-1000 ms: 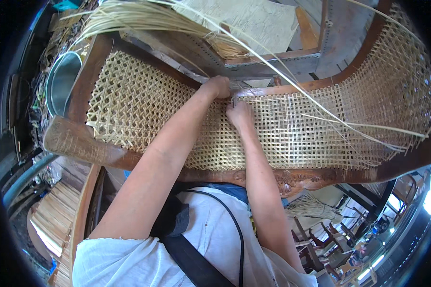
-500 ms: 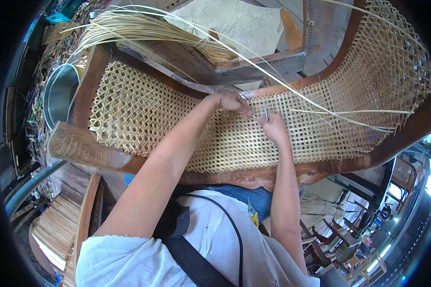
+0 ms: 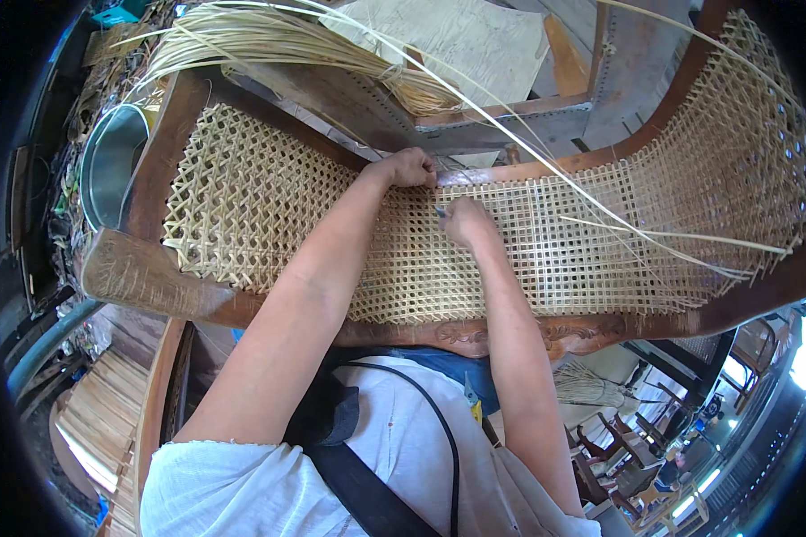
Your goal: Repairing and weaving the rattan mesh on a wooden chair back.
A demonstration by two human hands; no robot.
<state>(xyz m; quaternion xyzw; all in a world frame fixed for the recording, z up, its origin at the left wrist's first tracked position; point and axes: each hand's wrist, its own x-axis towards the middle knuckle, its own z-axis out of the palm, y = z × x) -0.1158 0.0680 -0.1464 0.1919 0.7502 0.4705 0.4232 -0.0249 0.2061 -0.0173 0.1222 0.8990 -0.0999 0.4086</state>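
Note:
A woven cane panel [image 3: 510, 251] in a curved wooden frame [image 3: 215, 300] spans the view in front of me. At the panel's far edge, by the wooden rail, my left hand [image 3: 410, 168] is closed with its fingertips pressed together; what they pinch is too small to make out. My right hand [image 3: 466, 223] is closed just above the weave, nearer to me and to the right of the left hand. A small metal tool [image 3: 441, 212] pokes out of its left side; most of the tool is hidden in the fist. Long pale cane strands [image 3: 546, 166] arch across the panel's right half.
Behind the panel lies a tied bundle of cane strands [image 3: 269, 45], beside a wooden frame [image 3: 510, 116] with nail holes. A metal bucket [image 3: 107, 161] stands at the left. Wooden slats [image 3: 107, 412] are stacked at lower left; chairs [image 3: 627, 447] fill the lower right background.
Both hands have moved left along the panel, the left one also farther away to the rail. The tool in my right hand has tipped from upright to pointing left. The view has shifted slightly.

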